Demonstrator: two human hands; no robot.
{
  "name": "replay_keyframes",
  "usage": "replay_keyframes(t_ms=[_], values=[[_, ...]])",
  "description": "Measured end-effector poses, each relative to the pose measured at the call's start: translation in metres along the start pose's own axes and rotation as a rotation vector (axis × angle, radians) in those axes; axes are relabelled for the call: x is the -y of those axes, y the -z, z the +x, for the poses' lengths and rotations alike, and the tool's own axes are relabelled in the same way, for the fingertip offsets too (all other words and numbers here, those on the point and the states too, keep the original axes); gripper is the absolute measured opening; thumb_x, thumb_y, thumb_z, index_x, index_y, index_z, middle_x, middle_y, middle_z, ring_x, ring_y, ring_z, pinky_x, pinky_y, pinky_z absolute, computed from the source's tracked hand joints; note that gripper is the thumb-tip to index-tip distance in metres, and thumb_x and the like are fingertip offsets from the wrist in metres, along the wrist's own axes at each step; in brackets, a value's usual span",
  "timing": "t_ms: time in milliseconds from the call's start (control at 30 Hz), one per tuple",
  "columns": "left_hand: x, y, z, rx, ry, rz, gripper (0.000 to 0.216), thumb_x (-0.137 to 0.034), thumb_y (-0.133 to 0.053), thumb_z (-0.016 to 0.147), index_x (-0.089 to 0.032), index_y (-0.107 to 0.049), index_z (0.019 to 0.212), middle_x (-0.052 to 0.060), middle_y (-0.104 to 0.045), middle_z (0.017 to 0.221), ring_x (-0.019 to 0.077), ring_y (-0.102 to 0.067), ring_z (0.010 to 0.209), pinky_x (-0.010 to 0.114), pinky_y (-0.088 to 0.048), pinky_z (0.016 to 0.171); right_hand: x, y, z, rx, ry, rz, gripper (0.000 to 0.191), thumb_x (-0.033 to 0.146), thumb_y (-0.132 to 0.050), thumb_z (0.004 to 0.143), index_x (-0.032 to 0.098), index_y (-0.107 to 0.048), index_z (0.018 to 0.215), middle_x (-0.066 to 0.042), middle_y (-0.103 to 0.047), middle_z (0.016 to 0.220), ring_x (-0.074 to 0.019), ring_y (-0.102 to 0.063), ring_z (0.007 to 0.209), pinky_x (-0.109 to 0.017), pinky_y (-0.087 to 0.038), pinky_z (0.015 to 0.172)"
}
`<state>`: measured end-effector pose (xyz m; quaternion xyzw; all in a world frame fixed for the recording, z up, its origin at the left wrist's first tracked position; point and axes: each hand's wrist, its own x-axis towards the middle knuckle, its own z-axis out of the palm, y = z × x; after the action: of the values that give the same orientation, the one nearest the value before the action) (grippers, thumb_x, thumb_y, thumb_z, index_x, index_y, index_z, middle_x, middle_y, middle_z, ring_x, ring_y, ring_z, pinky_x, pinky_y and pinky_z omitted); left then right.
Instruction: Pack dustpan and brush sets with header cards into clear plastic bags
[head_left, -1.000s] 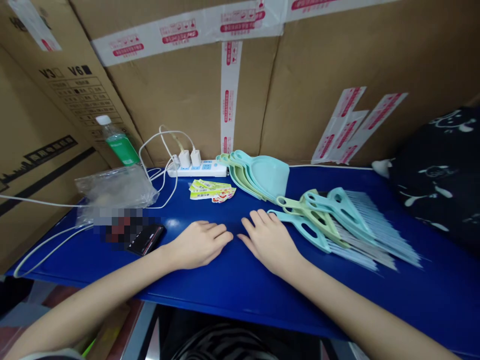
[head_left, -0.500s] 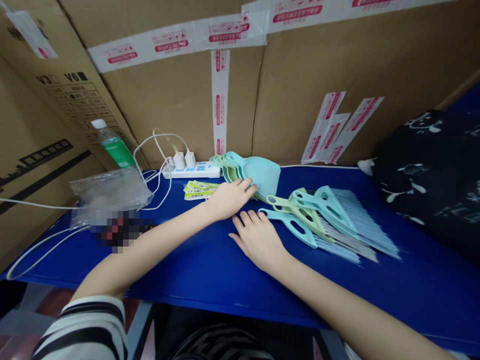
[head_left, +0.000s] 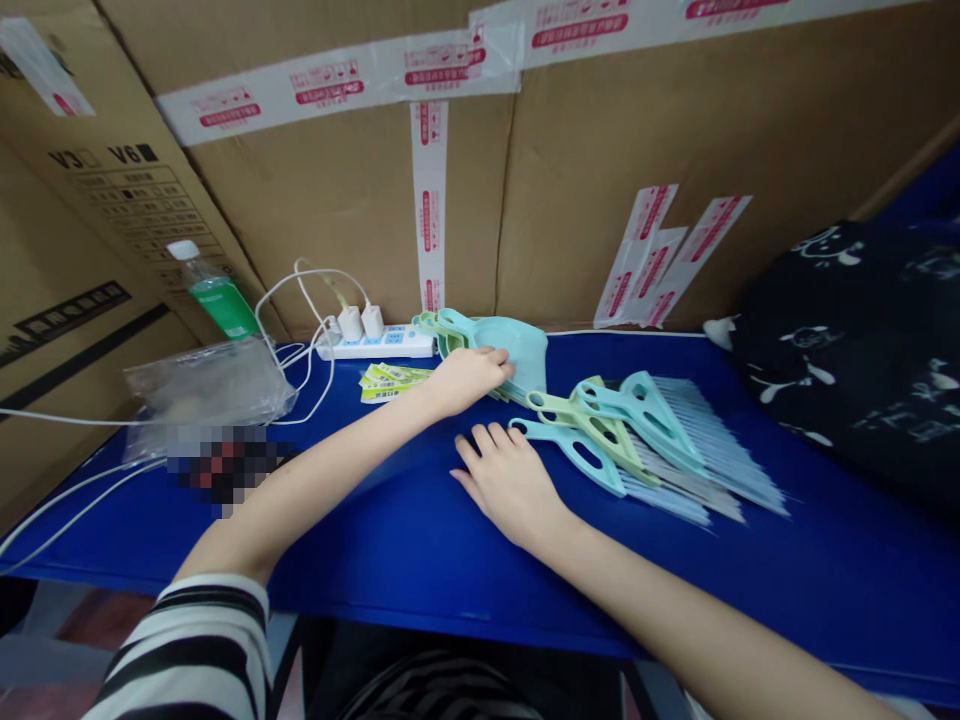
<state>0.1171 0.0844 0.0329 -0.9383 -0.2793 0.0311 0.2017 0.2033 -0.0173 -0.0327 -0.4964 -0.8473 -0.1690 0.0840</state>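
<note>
My left hand (head_left: 471, 380) reaches across to a small stack of dustpans, its fingers bunched on the near edge of the light blue top dustpan (head_left: 519, 350). Green and blue handles of the pans below peek out at the left; my hand partly hides the stack. My right hand (head_left: 511, 482) rests palm down on the blue tabletop, fingers spread and holding nothing. Just right of its fingertips lie overlapping hand brushes: a near light blue brush (head_left: 559, 437), a green brush (head_left: 561, 408) and a farther light blue brush (head_left: 679, 437), bristles pointing right.
Yellow-green labels (head_left: 386, 383) lie left of the dustpans. Behind them a white power strip (head_left: 375, 346) carries plugs and looping cables. A green-labelled bottle (head_left: 221, 300) and a clear plastic bag (head_left: 210, 385) are at left. Cardboard (head_left: 337, 200) walls the back; a black patterned cloth item (head_left: 847, 360) sits at right.
My left fingers have drawn together on the edge of the top dustpan, where they were spread over it before. The view has shifted slightly; my right hand stays flat on the table.
</note>
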Motion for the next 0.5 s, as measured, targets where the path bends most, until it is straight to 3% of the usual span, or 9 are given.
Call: replay_keyframes(t_ms=[167, 367, 500], values=[[0.0, 0.006, -0.02, -0.032, -0.017, 0.036, 0.018, -0.009, -0.045, 0.093, -0.013, -0.062, 0.092, 0.007, -0.061, 0.086, 0.0177, -0.062, 0.08, 0.024, -0.044, 0.056, 0.001, 0.001, 0.0, 0.002, -0.011, -0.002, 0.025, 0.032, -0.059, 0.088, 0.016, -0.065, 0.107, -0.011, -0.066, 0.089, -0.0239, -0.057, 0.082, -0.034, -0.038, 0.069], [0.002, 0.003, -0.068, -0.078, -0.012, 0.088, 0.017, -0.008, -0.046, 0.091, -0.013, -0.062, 0.084, 0.005, -0.06, 0.08, 0.0165, -0.059, 0.072, 0.025, -0.044, 0.054, 0.001, 0.003, -0.001, 0.018, -0.015, 0.005, 0.018, 0.032, -0.059, 0.088, 0.016, -0.066, 0.096, -0.011, -0.065, 0.086, -0.024, -0.057, 0.082, -0.033, -0.039, 0.068], [0.004, 0.003, -0.106, -0.309, -0.02, 0.172, 0.023, -0.005, -0.041, 0.091, -0.015, -0.06, 0.084, 0.002, -0.057, 0.071, 0.0145, -0.056, 0.063, 0.024, -0.042, 0.05, 0.002, 0.004, -0.001, 0.039, -0.026, 0.005, 0.019, 0.032, -0.06, 0.088, 0.015, -0.065, 0.095, -0.011, -0.065, 0.083, -0.024, -0.057, 0.081, -0.033, -0.04, 0.066]])
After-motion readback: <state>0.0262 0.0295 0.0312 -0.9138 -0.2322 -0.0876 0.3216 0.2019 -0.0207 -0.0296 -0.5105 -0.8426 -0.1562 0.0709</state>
